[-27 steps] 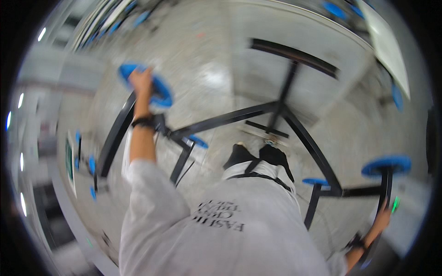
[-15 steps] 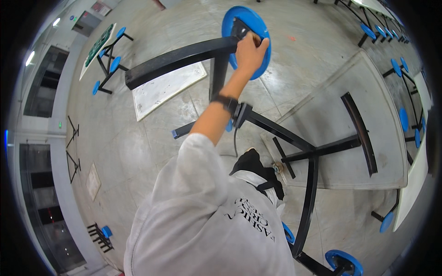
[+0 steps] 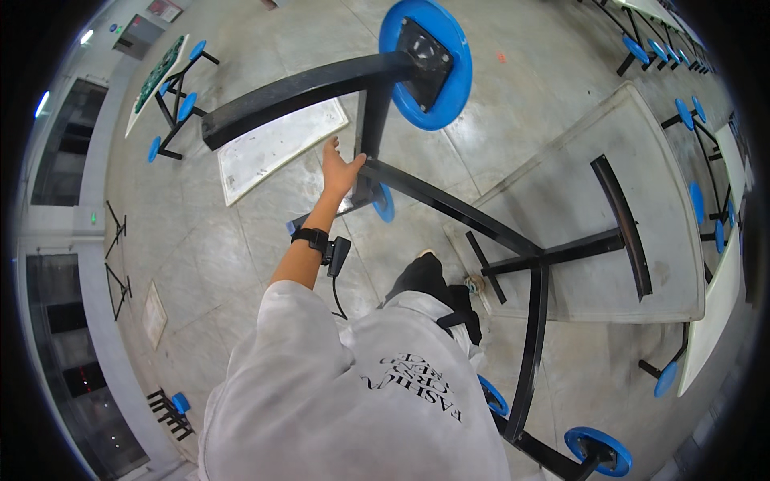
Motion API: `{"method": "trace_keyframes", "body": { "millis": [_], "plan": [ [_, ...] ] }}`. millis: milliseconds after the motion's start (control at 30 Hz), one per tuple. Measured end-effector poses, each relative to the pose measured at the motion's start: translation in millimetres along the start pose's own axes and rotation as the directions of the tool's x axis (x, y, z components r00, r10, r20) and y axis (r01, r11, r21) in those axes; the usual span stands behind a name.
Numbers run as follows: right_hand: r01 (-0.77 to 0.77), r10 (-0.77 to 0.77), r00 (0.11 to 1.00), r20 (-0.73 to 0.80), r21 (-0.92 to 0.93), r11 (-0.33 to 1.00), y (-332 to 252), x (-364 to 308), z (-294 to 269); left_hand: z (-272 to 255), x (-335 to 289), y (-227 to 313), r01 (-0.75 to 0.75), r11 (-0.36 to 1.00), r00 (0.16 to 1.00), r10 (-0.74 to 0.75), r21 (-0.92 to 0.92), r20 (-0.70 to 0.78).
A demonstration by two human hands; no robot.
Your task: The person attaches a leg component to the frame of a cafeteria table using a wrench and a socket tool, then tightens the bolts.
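My left hand (image 3: 341,172) is open beside the black metal seat frame (image 3: 457,204), thumb and fingers apart. Its thumb lies at the corner where the upright post meets the long beam; whether it presses on the metal I cannot tell. Above the hand, a blue round seat (image 3: 457,68) is tipped on edge, its black mounting plate (image 3: 423,64) facing me. A curved black bar (image 3: 297,92) runs left from that plate. Lower down, another blue seat (image 3: 385,204) shows partly behind the post. My right hand is out of view.
A large grey tabletop (image 3: 593,200) lies on the floor at right, under part of the frame. A white panel (image 3: 281,152) lies beyond my hand. More blue seats (image 3: 597,450) hang on the frame at lower right. A table with attached stools (image 3: 188,104) stands far left.
My left hand has come off the mounting plate under the blue seat and moved down and left to the frame's corner. The view has shifted slightly.
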State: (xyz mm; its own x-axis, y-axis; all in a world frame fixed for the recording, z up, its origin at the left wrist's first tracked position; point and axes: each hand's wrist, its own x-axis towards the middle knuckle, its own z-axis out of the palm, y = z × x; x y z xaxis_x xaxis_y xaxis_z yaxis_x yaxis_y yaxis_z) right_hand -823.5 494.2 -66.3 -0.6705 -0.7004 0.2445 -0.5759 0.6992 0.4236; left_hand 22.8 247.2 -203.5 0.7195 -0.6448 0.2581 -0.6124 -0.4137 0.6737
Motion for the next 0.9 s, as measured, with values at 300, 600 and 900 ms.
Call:
{"method": "trace_keyframes", "body": {
  "millis": [300, 600, 900],
  "plan": [
    [-0.016, 0.015, 0.999, 0.029, 0.021, 1.000, -13.5, 3.4, 14.3, -45.4, 45.7, 66.5, 0.102, 0.602, 0.969, -0.241, -0.792, -0.059],
    [0.062, -0.061, 0.997, 0.044, -0.025, 0.998, -5.4, 21.0, 17.4, -95.7, 82.1, 69.4, -0.084, 0.466, 0.993, -0.034, -0.881, -0.113],
    [0.541, -0.533, 0.836, 0.129, -0.354, 0.763, 46.8, 68.4, 15.5, -94.2, 182.1, -61.0, -0.473, 0.879, 0.881, 0.471, 0.053, 0.055]
  ]
}}
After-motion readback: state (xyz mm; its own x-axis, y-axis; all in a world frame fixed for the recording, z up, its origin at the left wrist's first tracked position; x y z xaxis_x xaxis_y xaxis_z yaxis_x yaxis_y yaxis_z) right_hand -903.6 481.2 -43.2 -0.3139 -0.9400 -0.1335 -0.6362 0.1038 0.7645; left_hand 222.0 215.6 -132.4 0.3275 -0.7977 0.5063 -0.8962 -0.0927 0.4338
